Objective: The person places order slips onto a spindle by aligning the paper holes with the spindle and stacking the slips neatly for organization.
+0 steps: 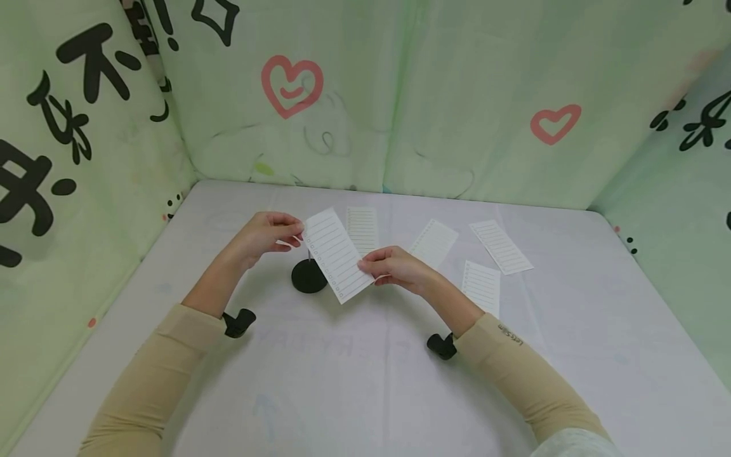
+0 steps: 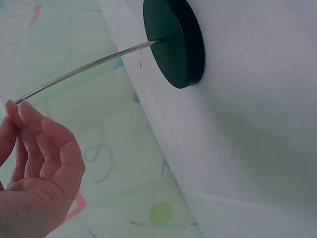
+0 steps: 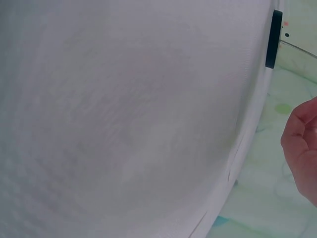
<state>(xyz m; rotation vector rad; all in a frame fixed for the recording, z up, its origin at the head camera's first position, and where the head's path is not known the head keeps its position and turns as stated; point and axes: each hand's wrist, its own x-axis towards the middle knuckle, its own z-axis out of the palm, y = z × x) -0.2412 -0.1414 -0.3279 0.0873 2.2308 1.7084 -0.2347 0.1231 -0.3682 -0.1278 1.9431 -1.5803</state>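
The left hand (image 1: 259, 238), bent inward, pinches the rod (image 2: 79, 71) beside the upper end of the card (image 1: 337, 257). The right hand (image 1: 402, 270), angled leftward, pinches the card's right edge.

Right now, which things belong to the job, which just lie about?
In the job:
white ruled paper card, in right hand
thin metal rod on round black base, left hand at its upper end

Apparently lying about:
four other white ruled paper cards, untouched
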